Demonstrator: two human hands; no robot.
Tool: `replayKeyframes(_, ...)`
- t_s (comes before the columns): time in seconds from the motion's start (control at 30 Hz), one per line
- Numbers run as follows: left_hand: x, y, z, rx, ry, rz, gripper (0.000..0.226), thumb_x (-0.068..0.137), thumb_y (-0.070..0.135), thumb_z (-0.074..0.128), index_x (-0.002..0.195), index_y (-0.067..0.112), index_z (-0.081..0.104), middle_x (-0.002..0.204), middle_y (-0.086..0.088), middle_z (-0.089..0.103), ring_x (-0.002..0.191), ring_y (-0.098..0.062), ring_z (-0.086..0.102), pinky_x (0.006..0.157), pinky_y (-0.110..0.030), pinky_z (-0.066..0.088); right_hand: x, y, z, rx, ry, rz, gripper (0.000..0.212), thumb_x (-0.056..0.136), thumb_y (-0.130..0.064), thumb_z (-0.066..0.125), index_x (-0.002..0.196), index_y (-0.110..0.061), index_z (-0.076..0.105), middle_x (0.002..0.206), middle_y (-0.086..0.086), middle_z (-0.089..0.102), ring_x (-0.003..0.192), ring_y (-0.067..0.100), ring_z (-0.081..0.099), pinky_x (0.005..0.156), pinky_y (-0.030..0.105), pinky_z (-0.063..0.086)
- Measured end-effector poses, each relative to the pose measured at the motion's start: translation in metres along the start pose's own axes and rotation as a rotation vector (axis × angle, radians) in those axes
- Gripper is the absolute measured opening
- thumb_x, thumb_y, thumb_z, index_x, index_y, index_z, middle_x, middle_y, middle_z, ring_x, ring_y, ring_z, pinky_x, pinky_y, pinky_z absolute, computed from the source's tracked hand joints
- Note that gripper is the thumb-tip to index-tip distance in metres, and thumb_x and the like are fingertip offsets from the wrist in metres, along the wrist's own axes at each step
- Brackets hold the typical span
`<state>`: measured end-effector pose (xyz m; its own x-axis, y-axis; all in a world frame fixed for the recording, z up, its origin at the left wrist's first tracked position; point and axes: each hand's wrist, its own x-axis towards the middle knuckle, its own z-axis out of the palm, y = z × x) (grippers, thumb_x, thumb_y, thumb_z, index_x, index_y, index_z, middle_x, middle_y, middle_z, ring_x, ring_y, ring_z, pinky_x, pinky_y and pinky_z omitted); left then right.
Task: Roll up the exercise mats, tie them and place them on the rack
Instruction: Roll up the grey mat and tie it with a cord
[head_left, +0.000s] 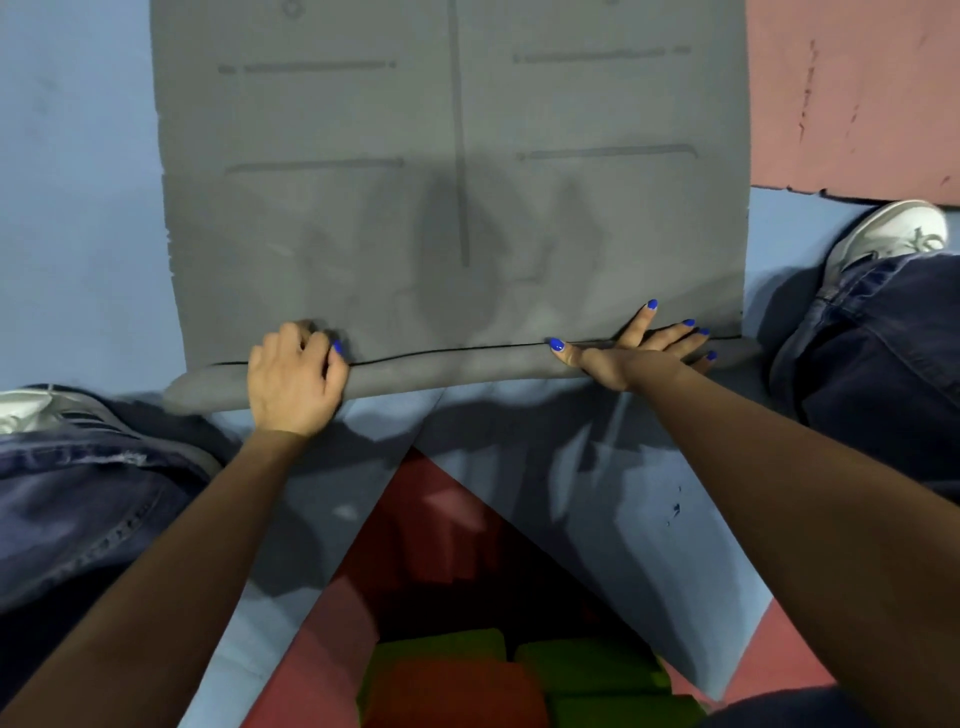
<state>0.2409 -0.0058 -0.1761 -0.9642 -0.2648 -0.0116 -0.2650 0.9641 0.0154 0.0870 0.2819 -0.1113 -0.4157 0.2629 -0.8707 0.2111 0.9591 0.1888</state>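
A grey exercise mat (452, 171) with darker printed lines lies flat on the floor and stretches away from me. Its near end is turned over into a thin roll (452, 371) that runs left to right. My left hand (293, 382) curls over the left part of this roll and grips it. On the right part my right hand (641, 348) lies flat with its fingers spread, pressing the roll down. No tie and no rack are in view.
The floor is blue padding (78, 208) with a pink panel (857, 93) at the far right. My legs in jeans and white shoes (888, 234) flank the mat on both sides. Red and green foam blocks (467, 670) lie in a gap below me.
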Motion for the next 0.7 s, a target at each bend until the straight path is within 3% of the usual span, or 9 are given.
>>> replayKeyframes(0.13,-0.017,-0.021,0.005,0.121,0.037,0.037,0.027,0.091,0.022,0.039,0.077,0.002,0.051,0.077,-0.021,0.051,0.064,-0.034,0.045,0.061,-0.042,0.026,-0.002,0.001,0.000,0.010,-0.003,-0.010,0.131,0.061,-0.094,0.036,0.146,-0.017,-0.027,0.148,0.030,-0.030,0.136,0.043,-0.031,0.110,0.061,-0.015)
replayKeyframes(0.3,-0.020,-0.009,-0.008,-0.028,-0.103,-0.192,0.039,0.088,0.024,0.038,0.071,-0.003,0.060,0.063,-0.027,0.058,0.058,-0.040,0.056,0.053,-0.039,0.042,-0.005,-0.001,0.000,0.012,-0.004,-0.013,0.132,0.061,-0.094,0.037,0.148,-0.014,-0.023,0.147,0.032,-0.028,0.136,0.045,-0.030,0.108,0.062,-0.016)
replayKeyframes(0.4,-0.005,-0.007,-0.015,-0.136,-0.170,-0.316,0.054,0.085,0.037,0.027,0.073,-0.003,0.062,0.073,-0.032,0.061,0.069,-0.047,0.060,0.060,-0.042,0.042,-0.004,-0.001,-0.002,0.014,0.005,-0.013,0.131,0.062,-0.093,0.037,0.148,-0.014,-0.022,0.148,0.031,-0.028,0.136,0.045,-0.030,0.108,0.062,-0.016)
replayKeyframes(0.6,0.001,-0.021,0.000,-0.044,-0.090,-0.167,0.033,0.083,0.029,0.040,0.075,0.000,0.053,0.073,-0.024,0.055,0.072,-0.039,0.051,0.065,-0.044,0.029,0.000,-0.002,0.001,-0.007,0.003,0.006,0.130,0.061,-0.094,0.035,0.147,-0.016,-0.024,0.149,0.030,-0.028,0.137,0.043,-0.030,0.110,0.061,-0.015)
replayKeyframes(0.7,0.013,-0.027,-0.001,-0.071,-0.040,-0.062,0.030,0.086,0.026,0.040,0.075,0.004,0.058,0.069,-0.020,0.058,0.067,-0.038,0.056,0.055,-0.041,0.039,-0.001,-0.003,0.000,0.005,0.007,0.010,0.132,0.060,-0.095,0.035,0.148,-0.015,-0.022,0.149,0.030,-0.026,0.137,0.044,-0.028,0.109,0.061,-0.015)
